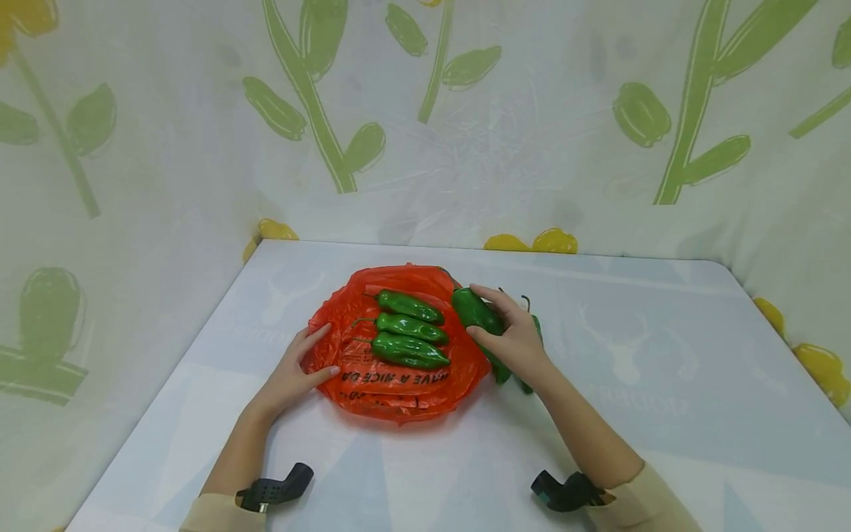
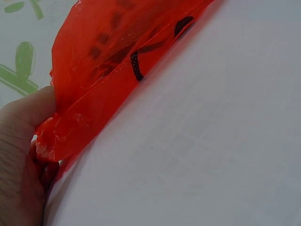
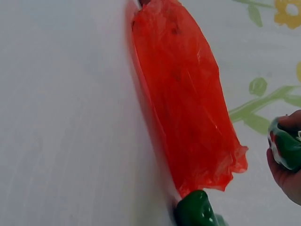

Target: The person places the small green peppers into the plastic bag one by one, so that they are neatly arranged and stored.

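A red plastic bag (image 1: 399, 403) with black print lies spread on the table, its rim gathered up. Three green peppers (image 1: 411, 351) rest side by side in it. My left hand (image 1: 292, 373) pinches the bag's left rim, the crumpled plastic between thumb and fingers (image 2: 40, 106) in the left wrist view. Over the bag's right edge, my right hand (image 1: 515, 336) grips a green pepper (image 1: 475, 308); that pepper (image 3: 288, 146) shows raised in the right wrist view. More green peppers (image 1: 537, 329) lie beside the bag on the right, partly hidden by this hand.
The white table (image 1: 665, 414) has faint printed patterns and a straight back edge. A pale curtain (image 1: 505, 148) with green leaves and yellow flowers hangs behind and at both sides. Black devices (image 1: 275, 489) are strapped to both wrists.
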`<control>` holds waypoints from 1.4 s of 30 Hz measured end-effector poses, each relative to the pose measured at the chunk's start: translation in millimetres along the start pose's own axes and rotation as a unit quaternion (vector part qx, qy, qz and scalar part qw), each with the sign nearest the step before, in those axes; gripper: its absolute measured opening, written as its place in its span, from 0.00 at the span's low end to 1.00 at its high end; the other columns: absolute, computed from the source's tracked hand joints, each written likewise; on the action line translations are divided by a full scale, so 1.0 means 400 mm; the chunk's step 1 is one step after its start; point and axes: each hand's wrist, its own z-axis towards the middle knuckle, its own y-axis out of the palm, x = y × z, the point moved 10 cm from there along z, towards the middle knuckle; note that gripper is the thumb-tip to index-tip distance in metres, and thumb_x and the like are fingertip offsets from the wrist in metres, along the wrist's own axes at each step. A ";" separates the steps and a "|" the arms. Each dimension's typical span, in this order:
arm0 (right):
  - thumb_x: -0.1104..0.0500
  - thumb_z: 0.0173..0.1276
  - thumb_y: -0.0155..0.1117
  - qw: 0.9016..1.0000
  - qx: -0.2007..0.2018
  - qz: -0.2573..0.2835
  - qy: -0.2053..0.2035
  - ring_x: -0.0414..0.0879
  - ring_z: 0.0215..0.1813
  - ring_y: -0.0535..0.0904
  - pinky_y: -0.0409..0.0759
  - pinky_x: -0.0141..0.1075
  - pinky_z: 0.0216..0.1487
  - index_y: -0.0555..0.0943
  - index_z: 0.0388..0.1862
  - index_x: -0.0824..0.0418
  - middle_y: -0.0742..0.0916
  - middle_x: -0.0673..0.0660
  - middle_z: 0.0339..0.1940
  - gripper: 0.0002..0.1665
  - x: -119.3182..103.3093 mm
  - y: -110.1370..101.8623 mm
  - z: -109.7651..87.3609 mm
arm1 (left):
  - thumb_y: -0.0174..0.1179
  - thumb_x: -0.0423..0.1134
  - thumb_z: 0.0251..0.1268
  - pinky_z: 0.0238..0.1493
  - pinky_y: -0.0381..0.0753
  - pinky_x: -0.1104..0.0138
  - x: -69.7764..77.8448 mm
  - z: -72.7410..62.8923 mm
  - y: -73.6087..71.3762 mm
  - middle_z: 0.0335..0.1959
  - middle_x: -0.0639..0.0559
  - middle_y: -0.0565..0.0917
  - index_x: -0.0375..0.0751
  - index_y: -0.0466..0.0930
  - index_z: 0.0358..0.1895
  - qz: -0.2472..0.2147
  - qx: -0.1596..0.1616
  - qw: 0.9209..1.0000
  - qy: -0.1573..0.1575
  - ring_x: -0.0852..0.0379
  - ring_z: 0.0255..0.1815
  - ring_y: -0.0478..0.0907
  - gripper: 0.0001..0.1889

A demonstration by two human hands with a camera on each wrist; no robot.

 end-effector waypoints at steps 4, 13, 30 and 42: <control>0.67 0.58 0.68 1.000 -0.011 0.007 0.000 0.54 0.49 0.77 0.81 0.46 0.48 0.71 0.65 0.57 0.79 0.61 0.54 0.34 -0.009 0.021 0.005 | 0.64 0.47 0.57 0.62 0.56 0.34 0.002 0.001 0.000 0.73 0.38 0.51 0.49 0.55 0.73 -0.003 0.001 1.000 0.002 0.35 0.73 0.45 0.41; 0.68 0.59 0.67 0.999 -0.031 0.022 -0.022 0.54 0.56 0.76 0.79 0.49 0.54 0.70 0.66 0.58 0.78 0.60 0.61 0.35 -0.030 0.070 0.009 | 0.64 0.47 0.56 0.62 0.56 0.33 0.003 -0.001 -0.002 0.73 0.37 0.50 0.48 0.55 0.73 0.005 0.002 1.000 -0.001 0.34 0.73 0.45 0.41; 0.64 0.58 0.70 0.997 -0.062 0.004 -0.041 0.52 0.59 0.74 0.78 0.49 0.56 0.71 0.65 0.56 0.78 0.56 0.62 0.35 -0.054 0.169 0.012 | 0.64 0.47 0.57 0.62 0.57 0.34 0.005 -0.003 -0.001 0.73 0.37 0.50 0.48 0.55 0.73 0.007 0.001 1.000 0.005 0.34 0.73 0.45 0.41; 0.64 0.57 0.71 0.989 -0.095 -0.053 -0.099 0.50 0.60 0.74 0.77 0.46 0.57 0.74 0.62 0.59 0.80 0.57 0.57 0.32 -0.064 0.250 -0.006 | 0.64 0.47 0.57 0.62 0.57 0.33 0.005 -0.002 -0.003 0.72 0.37 0.51 0.49 0.55 0.73 0.009 0.003 1.000 0.013 0.35 0.73 0.46 0.41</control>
